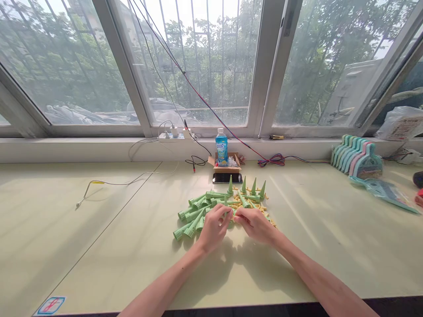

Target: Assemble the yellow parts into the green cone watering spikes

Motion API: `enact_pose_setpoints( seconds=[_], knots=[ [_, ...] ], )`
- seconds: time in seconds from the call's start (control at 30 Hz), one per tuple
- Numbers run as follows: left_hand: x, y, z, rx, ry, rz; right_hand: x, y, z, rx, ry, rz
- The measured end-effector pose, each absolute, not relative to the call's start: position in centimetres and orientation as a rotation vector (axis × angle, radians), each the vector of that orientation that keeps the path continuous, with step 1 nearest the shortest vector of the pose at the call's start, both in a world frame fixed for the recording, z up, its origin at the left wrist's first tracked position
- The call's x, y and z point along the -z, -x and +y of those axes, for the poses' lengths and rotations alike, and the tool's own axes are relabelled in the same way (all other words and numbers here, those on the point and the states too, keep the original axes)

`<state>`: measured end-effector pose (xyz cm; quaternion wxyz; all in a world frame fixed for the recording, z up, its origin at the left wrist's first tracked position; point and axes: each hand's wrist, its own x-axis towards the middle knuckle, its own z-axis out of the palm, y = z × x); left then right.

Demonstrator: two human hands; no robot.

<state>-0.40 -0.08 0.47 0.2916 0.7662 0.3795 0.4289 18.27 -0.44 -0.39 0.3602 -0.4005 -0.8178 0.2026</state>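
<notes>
Bare forearms [165, 281] reach across the pale worktop [132, 273], whose front left corner bears a small marked sticker [51, 305]. Beyond them, the left hand [214, 222] is closed around an upright green cone [225, 201], its tip showing above the fingers. The right hand [254, 223] is pinched narrow just beside it; I cannot tell what lies between its fingertips. Loose green cones [194, 215] are heaped to the left, and yellow pegs [262, 208] scatter behind and to the right. Past these, four cones [254, 187] stand upright. Farther back come a dark phone [221, 178], then an open cardboard box [225, 169] with a blue bottle [221, 149], and finally the windows [205, 57].
</notes>
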Motion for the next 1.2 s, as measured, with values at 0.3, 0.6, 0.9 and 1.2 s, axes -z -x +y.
enact_pose_setpoints(
  seconds=[0.3, 0.6, 0.9, 1.2],
  knots=[
    [-0.83, 0.24, -0.17, -1.165, -1.906, 1.012, 0.44, -18.35, -0.44, -0.516, 1.065, -2.085],
    [-0.72, 0.14, -0.07, -1.171, -1.837, 0.989, 0.23, -18.25, -0.6, -0.572, 0.98, -2.068],
    [-0.55, 0.33, -0.03, -1.179, -1.985, 0.994, 0.13, -18.06, -0.65, -0.52, 0.911, -2.089],
    [-0.42, 0.35, -0.02, -1.186, -2.044, 1.002, 0.2, -18.01, -0.69, -0.507, 0.912, -2.103]
  ],
)
